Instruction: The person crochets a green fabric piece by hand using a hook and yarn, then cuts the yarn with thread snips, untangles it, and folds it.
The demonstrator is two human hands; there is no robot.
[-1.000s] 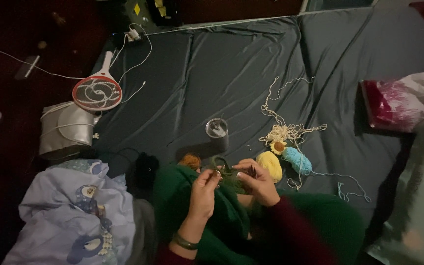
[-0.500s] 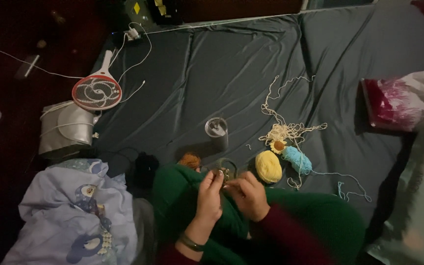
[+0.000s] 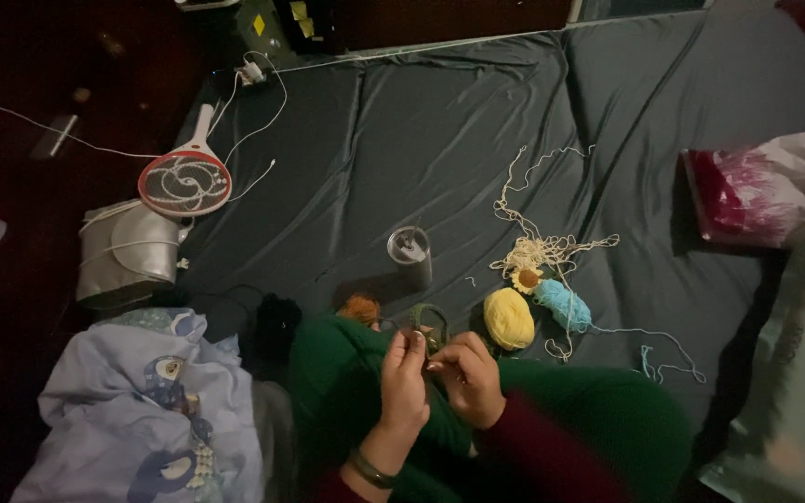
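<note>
Green crochet piece (image 3: 429, 321) sits between your fingertips, just left of the yellow yarn ball (image 3: 509, 318). Your left hand (image 3: 404, 382) pinches its near edge, your right hand (image 3: 469, 374) is curled tight beside it; likely held close over your lap to keep the loop taut, though what the right grips is too dim to tell. Blue yarn ball (image 3: 563, 304) lies just right of the yellow one, loose cream yarn (image 3: 542, 250) behind. A pink-and-white printed plastic bag (image 3: 768, 186) lies far right.

Left hand (image 3: 405, 382) and right hand (image 3: 470, 375) pinching green yarn piece (image 3: 430, 321), yellow yarn ball (image 3: 509, 318) beside
</note>
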